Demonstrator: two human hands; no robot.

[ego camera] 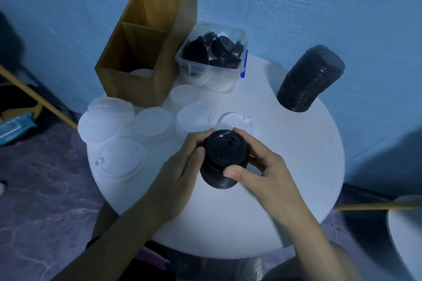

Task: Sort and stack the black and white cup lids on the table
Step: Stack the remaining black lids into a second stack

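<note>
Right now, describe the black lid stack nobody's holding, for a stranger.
On the round white table, look far right: a tall stack of black lids stands there. Unlike the shorter black stack in the left hand and right hand, nothing touches it.

Seeming a plain small room, blue textured wall (296, 7) rising at twelve o'clock, round white table (274, 166) standing on marbled floor (45, 189) showing at eight o'clock

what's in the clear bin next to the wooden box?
Loose black lids piled at angles on top in the clear bin; white lids show through its front wall below. How many lie underneath is hidden.
</note>
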